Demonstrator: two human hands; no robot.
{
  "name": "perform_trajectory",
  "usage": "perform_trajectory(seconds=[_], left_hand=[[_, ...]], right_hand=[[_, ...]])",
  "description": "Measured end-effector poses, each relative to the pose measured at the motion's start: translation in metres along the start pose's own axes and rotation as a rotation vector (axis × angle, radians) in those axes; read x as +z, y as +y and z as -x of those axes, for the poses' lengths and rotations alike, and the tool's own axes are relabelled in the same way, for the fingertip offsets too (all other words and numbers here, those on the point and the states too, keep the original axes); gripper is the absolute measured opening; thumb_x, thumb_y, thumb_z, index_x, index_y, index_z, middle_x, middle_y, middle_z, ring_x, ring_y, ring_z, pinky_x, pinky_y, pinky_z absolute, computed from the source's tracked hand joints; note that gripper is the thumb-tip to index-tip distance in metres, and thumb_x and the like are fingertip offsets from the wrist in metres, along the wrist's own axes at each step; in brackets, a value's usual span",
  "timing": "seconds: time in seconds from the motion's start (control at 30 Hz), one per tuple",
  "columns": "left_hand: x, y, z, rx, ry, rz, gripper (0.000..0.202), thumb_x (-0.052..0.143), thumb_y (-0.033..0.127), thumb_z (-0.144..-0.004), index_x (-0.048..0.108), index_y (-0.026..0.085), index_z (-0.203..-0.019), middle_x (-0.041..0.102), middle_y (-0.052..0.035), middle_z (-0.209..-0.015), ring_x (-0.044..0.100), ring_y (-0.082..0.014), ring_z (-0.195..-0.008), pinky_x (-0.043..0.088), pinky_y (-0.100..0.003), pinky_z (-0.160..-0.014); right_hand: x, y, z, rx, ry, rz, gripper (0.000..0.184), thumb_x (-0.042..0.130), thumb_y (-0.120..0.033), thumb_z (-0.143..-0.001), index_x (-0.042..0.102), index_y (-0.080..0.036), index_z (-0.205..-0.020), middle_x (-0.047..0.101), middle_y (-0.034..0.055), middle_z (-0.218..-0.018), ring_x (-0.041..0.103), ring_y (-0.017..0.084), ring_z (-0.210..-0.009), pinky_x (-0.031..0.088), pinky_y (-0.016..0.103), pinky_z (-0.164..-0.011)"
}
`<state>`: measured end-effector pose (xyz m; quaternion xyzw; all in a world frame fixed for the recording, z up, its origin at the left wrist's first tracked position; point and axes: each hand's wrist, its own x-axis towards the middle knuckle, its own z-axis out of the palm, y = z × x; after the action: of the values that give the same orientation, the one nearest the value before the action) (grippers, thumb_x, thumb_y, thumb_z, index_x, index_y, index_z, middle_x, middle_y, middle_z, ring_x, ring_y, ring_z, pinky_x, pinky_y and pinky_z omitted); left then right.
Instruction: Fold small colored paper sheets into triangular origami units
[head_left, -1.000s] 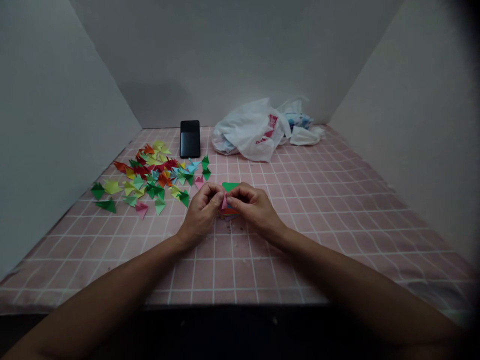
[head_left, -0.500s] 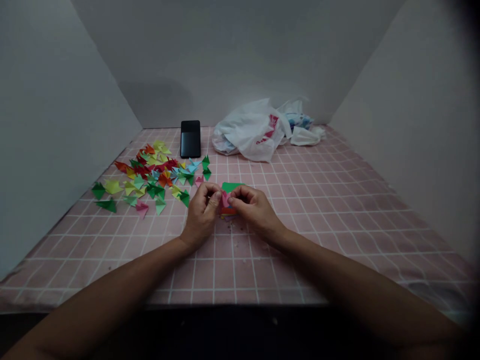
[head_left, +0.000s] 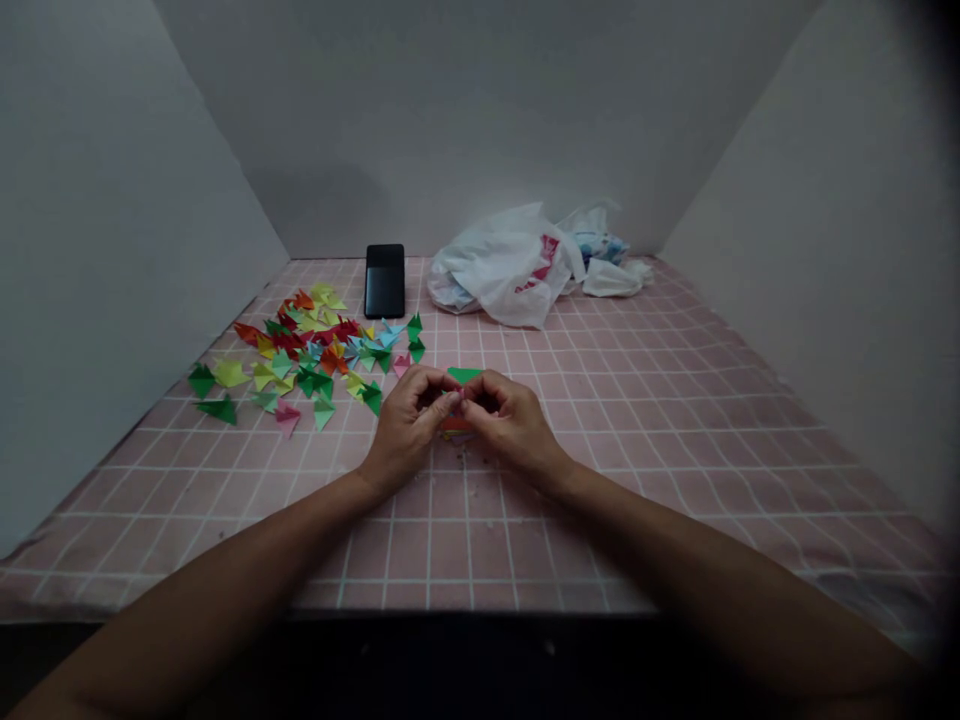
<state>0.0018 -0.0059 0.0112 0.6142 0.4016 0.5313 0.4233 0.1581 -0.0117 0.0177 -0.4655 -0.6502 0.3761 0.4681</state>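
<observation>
A small piece of pink folded paper (head_left: 460, 394) is pinched between both hands, mostly covered by fingers. My left hand (head_left: 411, 420) is closed on its left side, thumb against forefinger. Closed on the right side, my right hand (head_left: 516, 425) grips it with thumb and fingertips. The fingertips of the two hands nearly touch. Directly beneath them lies a small stack of coloured paper (head_left: 465, 375), green at its far edge and orange nearer me; the hands hide its middle.
Many folded paper pieces (head_left: 313, 380) in several colours lie scattered on the left. A black phone (head_left: 385, 282) and a white plastic bag (head_left: 510, 265) sit at the back, with a smaller bundle (head_left: 611, 277) beside the bag. Walls bound the checked pink tablecloth (head_left: 660, 420) on three sides.
My hands have drawn closer together, and the fingers now cover most of the pink paper that showed before. The whole view has shifted slightly.
</observation>
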Motion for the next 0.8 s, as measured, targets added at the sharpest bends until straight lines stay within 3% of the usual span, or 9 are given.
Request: perform_trajectory(seconds=[0.3, 0.5, 0.8], left_hand=[[-0.0005, 0.0051, 0.0004, 0.013, 0.087, 0.054, 0.004, 0.072, 0.018, -0.084, 0.069, 0.019, -0.082, 0.061, -0.0012, -0.083, 0.056, -0.0165, -0.078, 0.044, -0.028, -0.076], [-0.0016, 0.0036, -0.0005, 0.086, 0.095, -0.037, 0.005, 0.072, 0.018, -0.085, 0.069, 0.02, -0.081, 0.061, -0.0022, -0.083, 0.055, -0.0175, -0.08, 0.043, -0.029, -0.076], [-0.0066, 0.002, -0.0045, 0.268, -0.049, -0.34, 0.009, 0.067, 0.013, -0.088, 0.068, 0.022, -0.086, 0.061, -0.0037, -0.091, 0.058, -0.02, -0.086, 0.047, -0.032, -0.081]], right_hand=[[0.0029, 0.0068, 0.001, 0.115, 0.084, -0.204, 0.02, 0.066, -0.036, -0.081, 0.054, -0.022, -0.072, 0.053, -0.0025, -0.067, 0.051, 0.014, -0.063, 0.044, 0.029, -0.06], [0.0031, 0.0095, 0.0001, 0.113, 0.141, -0.203, 0.021, 0.066, -0.038, -0.082, 0.053, -0.023, -0.075, 0.055, -0.0019, -0.07, 0.056, 0.015, -0.066, 0.05, 0.033, -0.066], [0.0021, 0.0077, 0.0004, 0.098, 0.124, -0.235, 0.019, 0.066, -0.036, -0.083, 0.053, -0.023, -0.077, 0.056, -0.0019, -0.07, 0.058, 0.015, -0.066, 0.051, 0.034, -0.068]])
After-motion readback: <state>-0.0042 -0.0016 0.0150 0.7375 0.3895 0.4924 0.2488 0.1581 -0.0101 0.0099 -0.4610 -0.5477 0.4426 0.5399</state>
